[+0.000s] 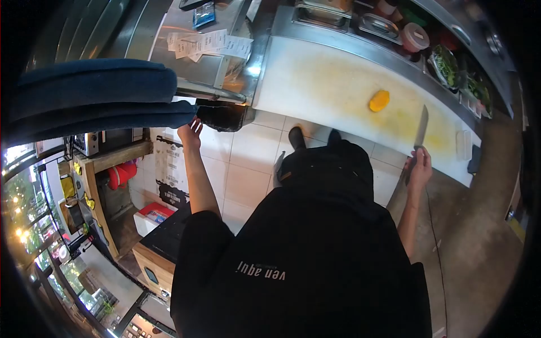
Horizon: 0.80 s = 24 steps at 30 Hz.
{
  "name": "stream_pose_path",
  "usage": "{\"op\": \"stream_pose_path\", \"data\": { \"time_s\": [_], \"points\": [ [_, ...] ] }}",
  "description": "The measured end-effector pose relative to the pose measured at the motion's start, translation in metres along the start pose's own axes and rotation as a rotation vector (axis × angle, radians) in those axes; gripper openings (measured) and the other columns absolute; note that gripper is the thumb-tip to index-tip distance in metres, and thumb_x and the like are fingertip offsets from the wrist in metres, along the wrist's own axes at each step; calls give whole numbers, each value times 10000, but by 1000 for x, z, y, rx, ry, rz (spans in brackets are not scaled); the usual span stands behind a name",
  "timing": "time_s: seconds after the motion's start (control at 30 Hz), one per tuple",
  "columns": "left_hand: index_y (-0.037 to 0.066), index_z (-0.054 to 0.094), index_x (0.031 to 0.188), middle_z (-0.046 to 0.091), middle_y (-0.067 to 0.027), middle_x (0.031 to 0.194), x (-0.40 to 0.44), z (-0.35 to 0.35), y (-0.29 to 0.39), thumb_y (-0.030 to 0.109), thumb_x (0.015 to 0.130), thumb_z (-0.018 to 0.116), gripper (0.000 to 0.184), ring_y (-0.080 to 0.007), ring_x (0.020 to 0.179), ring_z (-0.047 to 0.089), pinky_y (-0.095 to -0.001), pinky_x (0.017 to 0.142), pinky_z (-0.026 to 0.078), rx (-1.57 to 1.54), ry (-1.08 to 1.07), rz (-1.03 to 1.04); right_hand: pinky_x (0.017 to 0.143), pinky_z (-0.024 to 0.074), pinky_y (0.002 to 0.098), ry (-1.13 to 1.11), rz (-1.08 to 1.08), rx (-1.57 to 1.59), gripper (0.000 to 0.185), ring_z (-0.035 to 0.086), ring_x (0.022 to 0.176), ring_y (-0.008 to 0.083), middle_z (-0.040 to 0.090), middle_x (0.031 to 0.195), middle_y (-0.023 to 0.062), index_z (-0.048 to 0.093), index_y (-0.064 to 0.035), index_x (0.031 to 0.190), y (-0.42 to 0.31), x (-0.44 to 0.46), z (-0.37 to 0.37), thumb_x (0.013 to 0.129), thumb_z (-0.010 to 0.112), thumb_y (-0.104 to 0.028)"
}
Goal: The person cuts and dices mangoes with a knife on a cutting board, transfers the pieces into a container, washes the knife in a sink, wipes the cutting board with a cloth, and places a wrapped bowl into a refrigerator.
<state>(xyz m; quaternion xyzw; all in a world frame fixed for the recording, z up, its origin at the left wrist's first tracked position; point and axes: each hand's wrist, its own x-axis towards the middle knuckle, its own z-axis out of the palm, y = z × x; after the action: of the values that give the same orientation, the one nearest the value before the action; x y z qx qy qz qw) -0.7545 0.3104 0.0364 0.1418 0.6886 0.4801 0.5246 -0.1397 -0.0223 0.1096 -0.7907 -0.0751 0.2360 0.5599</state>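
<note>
So the knife (422, 127) is in the right hand (418, 163), fingers wrapped around the handle, with the blade over the white cutting board (321, 73). A yellow fruit (379, 101) lies on the board, near the blade but not touching it. Left hand (191, 130) has its fingers loosely bent, right by some dark blue cloth (96, 84) and the black bin (222, 115); can't tell if it's gripping anything.

Only writing I can really read is "ven aqui" upside down on the black shirt (304, 242), plus a tinier line I can't make out. The receipts (211, 44) on the metal counter (189, 69) have print too small to read, same for the blue packet (204, 15) and the printed panel (170, 163).
</note>
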Motion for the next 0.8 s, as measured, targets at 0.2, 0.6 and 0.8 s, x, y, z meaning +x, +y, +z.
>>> {"op": "stream_pose_path", "data": {
  "time_s": [0.2,0.6,0.8],
  "points": [
    [48,631,1023,666,-64,899,-75,70,-84,306,956,569,273,-162,763,639,-294,676,538,166,-234,-12,450,462,261,-63,64,5,355,591,564,125,656,843,91,582,-31,1248,3,18,5,949,648,-209],
    [-21,674,1084,728,-166,879,-229,398,-203,229,897,638,315,-220,790,720,-338,734,561,962,-1100,526,443,480,261,-337,146,-156,353,622,552,112,648,786,77,583,-49,1293,5,18,-2,961,614,-168],
    [-42,630,1136,695,-122,846,-259,422,-202,183,947,597,296,-166,691,685,-294,632,569,1201,-1099,227,674,549,370,-208,-318,-620,285,696,726,314,712,894,192,661,-70,1199,-5,18,13,930,615,-154]
  ]
}}
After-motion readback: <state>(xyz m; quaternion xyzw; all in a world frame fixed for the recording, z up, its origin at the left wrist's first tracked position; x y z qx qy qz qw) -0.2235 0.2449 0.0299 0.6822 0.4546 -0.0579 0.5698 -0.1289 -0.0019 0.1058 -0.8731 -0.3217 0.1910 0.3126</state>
